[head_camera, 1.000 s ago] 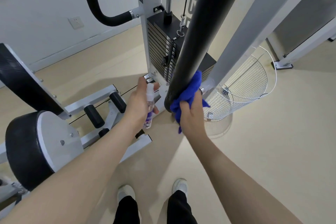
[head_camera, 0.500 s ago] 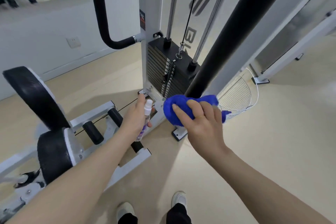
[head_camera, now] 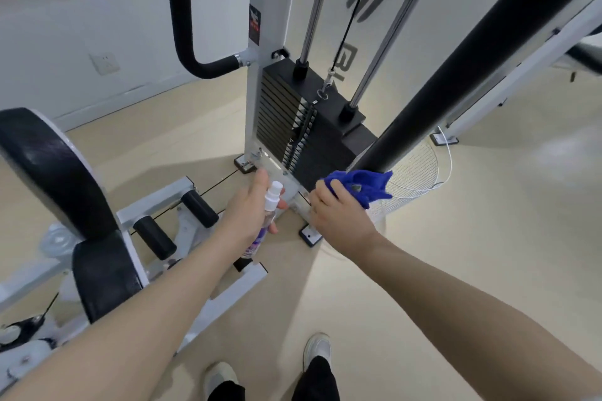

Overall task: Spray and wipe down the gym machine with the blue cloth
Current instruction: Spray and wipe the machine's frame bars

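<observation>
The black stacked-plate weight stack [head_camera: 286, 120] is the landmark. Left of it, on the floor, stands the black padded seat [head_camera: 104, 273]. Right of it leans the thick black foam-covered bar [head_camera: 462, 68]; behind that bar's foot sits the white wire basket [head_camera: 420, 169]. Before the stack, the left hand [head_camera: 250, 208] holds the small clear plastic spray bottle [head_camera: 265, 221], and the right hand [head_camera: 338, 215] holds the blue cloth [head_camera: 365, 184] at the bar's foot.

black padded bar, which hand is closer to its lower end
Right. The right hand holds the blue cloth just below the black padded bar; the left hand, gripping the spray bottle, is farther left.
</observation>
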A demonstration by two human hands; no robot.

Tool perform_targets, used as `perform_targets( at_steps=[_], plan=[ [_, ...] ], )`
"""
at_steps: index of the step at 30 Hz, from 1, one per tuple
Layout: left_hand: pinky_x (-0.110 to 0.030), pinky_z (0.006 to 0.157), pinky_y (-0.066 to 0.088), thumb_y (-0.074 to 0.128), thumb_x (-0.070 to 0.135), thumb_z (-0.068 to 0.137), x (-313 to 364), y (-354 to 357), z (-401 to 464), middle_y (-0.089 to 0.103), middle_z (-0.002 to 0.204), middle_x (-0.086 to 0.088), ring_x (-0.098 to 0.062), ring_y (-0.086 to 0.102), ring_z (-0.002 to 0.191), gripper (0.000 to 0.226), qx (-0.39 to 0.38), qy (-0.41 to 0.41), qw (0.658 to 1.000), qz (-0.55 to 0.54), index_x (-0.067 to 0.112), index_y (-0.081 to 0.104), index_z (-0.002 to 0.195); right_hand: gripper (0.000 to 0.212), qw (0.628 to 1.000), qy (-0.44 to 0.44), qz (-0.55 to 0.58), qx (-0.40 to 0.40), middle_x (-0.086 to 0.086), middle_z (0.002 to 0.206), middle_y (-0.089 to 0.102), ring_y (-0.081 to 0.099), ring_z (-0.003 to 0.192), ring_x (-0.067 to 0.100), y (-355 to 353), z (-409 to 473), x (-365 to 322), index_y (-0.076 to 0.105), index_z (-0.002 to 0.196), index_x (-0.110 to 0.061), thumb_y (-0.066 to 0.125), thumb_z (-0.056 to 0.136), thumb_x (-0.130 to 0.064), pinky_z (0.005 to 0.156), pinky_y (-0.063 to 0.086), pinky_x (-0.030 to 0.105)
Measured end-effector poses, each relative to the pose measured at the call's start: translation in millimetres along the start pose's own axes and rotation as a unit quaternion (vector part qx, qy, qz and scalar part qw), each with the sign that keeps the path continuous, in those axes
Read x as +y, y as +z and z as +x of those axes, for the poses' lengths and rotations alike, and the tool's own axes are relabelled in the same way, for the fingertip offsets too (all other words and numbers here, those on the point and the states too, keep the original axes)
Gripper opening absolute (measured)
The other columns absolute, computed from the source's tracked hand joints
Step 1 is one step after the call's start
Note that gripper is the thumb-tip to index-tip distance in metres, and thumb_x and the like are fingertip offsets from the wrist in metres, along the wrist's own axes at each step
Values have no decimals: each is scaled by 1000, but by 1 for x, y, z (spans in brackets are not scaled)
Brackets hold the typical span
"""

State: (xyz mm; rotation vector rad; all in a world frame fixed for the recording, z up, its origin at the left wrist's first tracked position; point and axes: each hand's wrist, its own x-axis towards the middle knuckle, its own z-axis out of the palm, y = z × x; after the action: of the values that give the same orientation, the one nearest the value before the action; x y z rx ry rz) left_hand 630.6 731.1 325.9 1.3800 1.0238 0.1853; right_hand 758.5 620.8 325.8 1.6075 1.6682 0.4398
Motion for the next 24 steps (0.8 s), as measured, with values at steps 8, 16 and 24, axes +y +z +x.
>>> perform_targets(
  at_steps=[8, 16, 24],
  plan=[
    [-38, 76, 47, 16, 60, 95, -4, 9, -3, 71, 85, -7, -22, 55, 58, 62, -34, -39, 998, -26, 21, 64, 94, 34, 962, 241, 11, 131, 8, 78, 60, 54, 67, 26, -59, -7, 77, 63, 70, -12, 32, 76, 1, 59, 40, 30],
    [-36, 75, 44, 15, 52, 99, -16, -6, 3, 70, 86, -5, -22, 53, 51, 60, 0, -14, 999, -51, 16, 64, 96, 29, 976, 110, 169, -76, 16, 122, 47, 51, 97, 31, 3, 25, -39, 58, 114, -4, 48, 88, -7, 72, 42, 35],
    [-34, 71, 45, 15, 57, 97, 2, 7, 21, 70, 92, -10, -20, 55, 55, 65, 11, -29, 996, -84, 12, 63, 100, 45, 975, 160, 102, 113, 9, 92, 65, 55, 67, 24, -38, -21, 46, 71, 84, -9, 27, 82, -3, 54, 35, 29]
  ],
)
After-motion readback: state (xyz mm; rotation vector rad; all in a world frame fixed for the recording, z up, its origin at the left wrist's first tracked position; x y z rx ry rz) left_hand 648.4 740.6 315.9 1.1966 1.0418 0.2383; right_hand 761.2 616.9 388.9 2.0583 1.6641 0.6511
